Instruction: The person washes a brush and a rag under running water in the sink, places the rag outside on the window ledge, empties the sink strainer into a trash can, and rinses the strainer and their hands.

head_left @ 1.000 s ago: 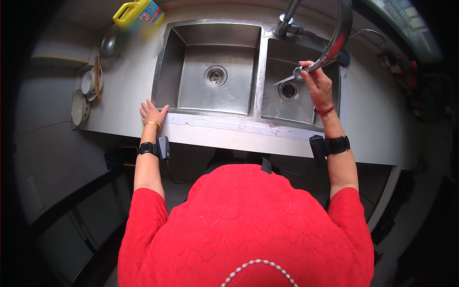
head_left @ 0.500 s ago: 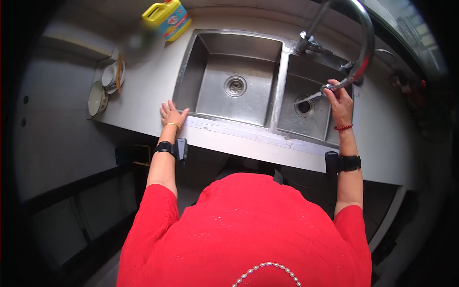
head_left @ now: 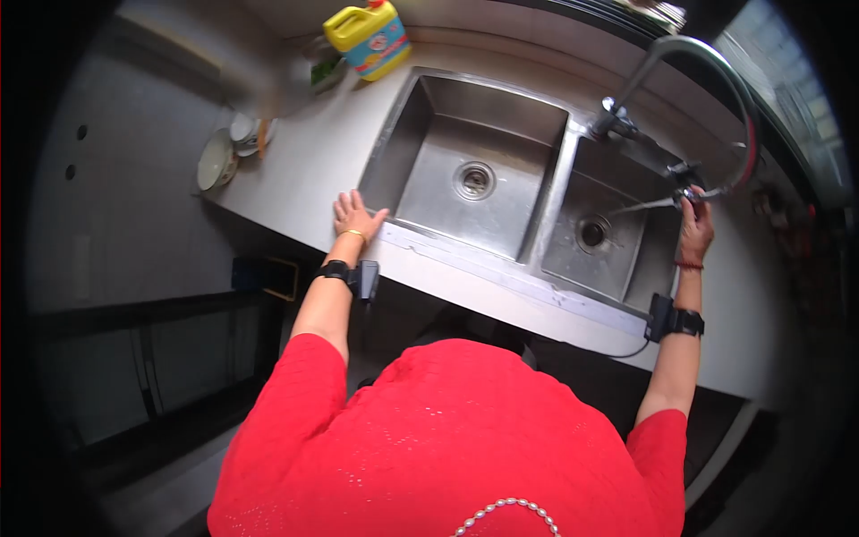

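My right hand (head_left: pixel 696 231) is closed around the spout end of the curved metal faucet (head_left: pixel 750 125), at the right side of the small basin (head_left: pixel 617 259). A thin stream of water (head_left: pixel 642 206) runs from the spout leftward into that basin, above its drain (head_left: pixel 592 234). My left hand (head_left: pixel 360 217) lies flat with fingers spread on the counter's front edge, beside the left front corner of the large basin (head_left: pixel 510 148). A drain (head_left: pixel 474 182) sits in the large basin's floor.
A yellow jug (head_left: pixel 371 43) with a blue label stands behind the large basin's left corner. Stacked bowls (head_left: pixel 217 161) sit at the counter's left end. The faucet base (head_left: pixel 613 116) rises behind the divider, and a window (head_left: pixel 792 80) is at the back right.
My right hand has moved the spout end to the right, farther from the small basin's drain, and the water now reaches leftward. My left hand stays in place. The view has shifted.
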Tool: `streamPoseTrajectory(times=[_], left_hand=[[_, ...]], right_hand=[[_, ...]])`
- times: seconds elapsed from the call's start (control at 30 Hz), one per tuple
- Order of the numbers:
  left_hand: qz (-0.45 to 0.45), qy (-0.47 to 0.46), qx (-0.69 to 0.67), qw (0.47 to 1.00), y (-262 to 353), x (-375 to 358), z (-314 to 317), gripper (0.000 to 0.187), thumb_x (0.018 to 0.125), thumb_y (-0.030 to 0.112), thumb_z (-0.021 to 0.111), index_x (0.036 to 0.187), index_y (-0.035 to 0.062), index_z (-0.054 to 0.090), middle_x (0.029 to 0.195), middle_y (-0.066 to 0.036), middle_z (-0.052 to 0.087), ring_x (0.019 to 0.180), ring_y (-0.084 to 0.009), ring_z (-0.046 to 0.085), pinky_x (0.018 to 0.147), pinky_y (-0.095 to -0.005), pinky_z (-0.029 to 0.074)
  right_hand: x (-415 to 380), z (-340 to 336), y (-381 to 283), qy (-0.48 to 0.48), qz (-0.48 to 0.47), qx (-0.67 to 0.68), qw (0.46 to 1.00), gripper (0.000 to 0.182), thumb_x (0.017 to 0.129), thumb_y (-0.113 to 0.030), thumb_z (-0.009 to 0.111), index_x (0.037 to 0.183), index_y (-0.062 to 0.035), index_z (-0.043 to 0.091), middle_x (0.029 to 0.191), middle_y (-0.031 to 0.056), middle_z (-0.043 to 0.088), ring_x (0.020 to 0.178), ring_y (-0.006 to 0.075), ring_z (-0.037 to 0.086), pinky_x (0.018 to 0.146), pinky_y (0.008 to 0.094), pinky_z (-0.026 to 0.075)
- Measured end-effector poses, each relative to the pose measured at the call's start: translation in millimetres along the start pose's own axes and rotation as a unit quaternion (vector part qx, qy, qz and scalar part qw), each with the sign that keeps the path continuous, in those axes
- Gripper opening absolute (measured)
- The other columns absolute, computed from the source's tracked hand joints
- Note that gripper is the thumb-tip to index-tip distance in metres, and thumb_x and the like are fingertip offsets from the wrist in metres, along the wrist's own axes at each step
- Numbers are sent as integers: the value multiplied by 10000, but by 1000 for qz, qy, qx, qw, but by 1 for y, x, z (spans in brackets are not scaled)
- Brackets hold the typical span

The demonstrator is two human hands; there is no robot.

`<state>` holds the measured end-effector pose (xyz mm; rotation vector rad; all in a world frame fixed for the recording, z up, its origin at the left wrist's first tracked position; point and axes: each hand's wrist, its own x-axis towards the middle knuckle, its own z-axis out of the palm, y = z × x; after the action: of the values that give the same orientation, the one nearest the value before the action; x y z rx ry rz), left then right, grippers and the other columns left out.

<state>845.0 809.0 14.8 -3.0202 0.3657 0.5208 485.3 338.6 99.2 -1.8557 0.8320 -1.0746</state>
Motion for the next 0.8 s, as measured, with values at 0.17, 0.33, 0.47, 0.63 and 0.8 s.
streamPoseTrajectory(times=[0.17,0.33,0.47,0.63,0.8], left_hand=[[-18,-19,32,999,4,3,-1,886,739,577,500,1365,95,99,1411,-186,62,1300,-361,61,1015,-488,189],[-17,-21,31,999,7,-1,-7,875,746,575,492,1364,96,99,1409,-190,58,1296,-370,68,1016,-491,188],[-17,-23,32,999,8,0,-5,874,750,578,484,1365,97,92,1408,-194,59,1296,-371,67,1018,-494,178],[-10,-12,36,999,6,-1,-1,866,760,585,465,1366,95,87,1408,-199,60,1295,-376,61,1024,-487,160],[-10,-10,44,999,7,-2,-2,859,767,588,451,1365,88,90,1407,-203,65,1295,-378,61,1026,-475,154]], right_hand=[[22,-17,-7,1,-6,-61,998,261,775,-89,623,1028,-88,556,800,-11,589,742,73,558,682,222,449],[43,-34,1,-23,-20,-190,981,252,737,-150,641,973,-110,559,828,52,608,717,167,590,650,287,459],[46,-42,-2,-29,-89,-315,945,263,719,-174,631,961,-112,547,820,61,600,761,234,580,661,349,464],[43,-42,-16,-31,-104,-434,894,234,714,-191,603,909,-90,520,797,75,584,784,267,563,671,384,463],[37,-36,-36,-57,-91,-476,873,213,715,-189,589,838,-62,471,751,104,559,765,290,555,665,404,457]])
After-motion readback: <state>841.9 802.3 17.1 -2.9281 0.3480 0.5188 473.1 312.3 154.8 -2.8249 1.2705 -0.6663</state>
